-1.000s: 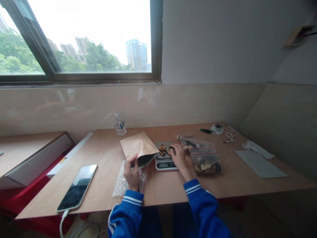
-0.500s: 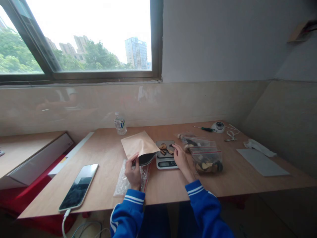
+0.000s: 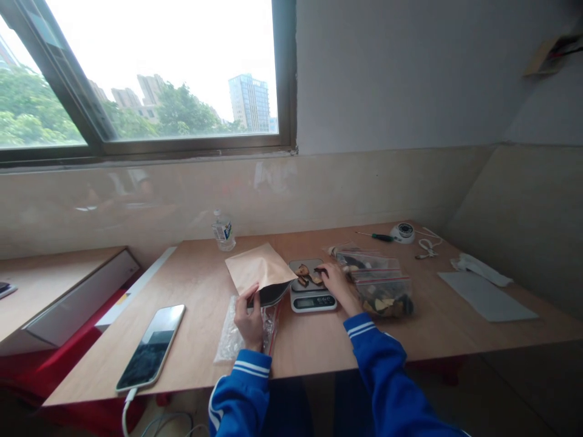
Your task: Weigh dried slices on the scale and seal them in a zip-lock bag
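Observation:
My left hand grips the lower edge of a brown kraft paper bag, thumb and fingers closed on it. The bag's dark mouth gapes toward a small digital scale. On the scale's plate lie several curled, dried brown slices that look like mushroom. Over the right side of the plate, my right hand has its fingertips closed together at a dark dried slice. Beneath my left hand and the bag lies a clear plastic bag with a red zip strip.
Zip bags of dried pieces lie right of the scale. Behind stand a water bottle, a screwdriver and a white dome camera. A plugged-in phone is at left, a white sheet at right.
My right fingers have gone from outstretched over the plate to curled in at the dark slice. My left hand keeps its hold on the paper bag. The view has shifted slightly.

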`<state>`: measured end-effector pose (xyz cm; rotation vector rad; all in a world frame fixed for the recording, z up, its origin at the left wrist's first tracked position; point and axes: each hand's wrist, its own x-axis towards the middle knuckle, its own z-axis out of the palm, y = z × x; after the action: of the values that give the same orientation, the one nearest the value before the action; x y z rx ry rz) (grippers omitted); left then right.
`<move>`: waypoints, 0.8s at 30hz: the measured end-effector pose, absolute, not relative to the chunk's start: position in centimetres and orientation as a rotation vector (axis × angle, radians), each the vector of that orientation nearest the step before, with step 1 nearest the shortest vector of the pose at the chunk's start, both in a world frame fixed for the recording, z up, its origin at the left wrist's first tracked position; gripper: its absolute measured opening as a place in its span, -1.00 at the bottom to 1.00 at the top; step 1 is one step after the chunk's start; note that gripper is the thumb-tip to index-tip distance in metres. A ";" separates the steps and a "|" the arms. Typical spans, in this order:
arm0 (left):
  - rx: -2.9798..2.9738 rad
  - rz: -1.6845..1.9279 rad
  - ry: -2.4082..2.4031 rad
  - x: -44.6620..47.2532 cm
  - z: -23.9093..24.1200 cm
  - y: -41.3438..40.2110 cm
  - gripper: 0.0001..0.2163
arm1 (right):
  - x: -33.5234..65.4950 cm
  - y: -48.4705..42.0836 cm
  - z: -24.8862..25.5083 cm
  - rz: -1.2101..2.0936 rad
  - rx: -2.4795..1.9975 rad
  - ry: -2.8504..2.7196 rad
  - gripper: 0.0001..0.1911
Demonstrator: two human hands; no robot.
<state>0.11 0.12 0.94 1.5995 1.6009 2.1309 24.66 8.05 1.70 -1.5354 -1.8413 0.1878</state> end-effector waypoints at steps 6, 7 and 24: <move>1.596 2.138 1.603 0.1 0.9 0.1 -0.83 | 26.2 8.5 2.6 0.142 -1.561 -1.760 -0.74; 1.589 2.137 1.599 0.1 0.9 0.1 -0.82 | 26.2 8.3 2.7 0.127 -1.573 -1.731 -0.73; 1.519 2.193 1.588 0.4 1.4 -0.2 -0.83 | 16.8 -2.8 6.8 0.700 -0.997 -1.865 -0.59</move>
<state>0.42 -0.20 1.38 1.5191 1.5877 2.1933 16.80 -2.82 6.82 -0.9968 -1.8648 0.6996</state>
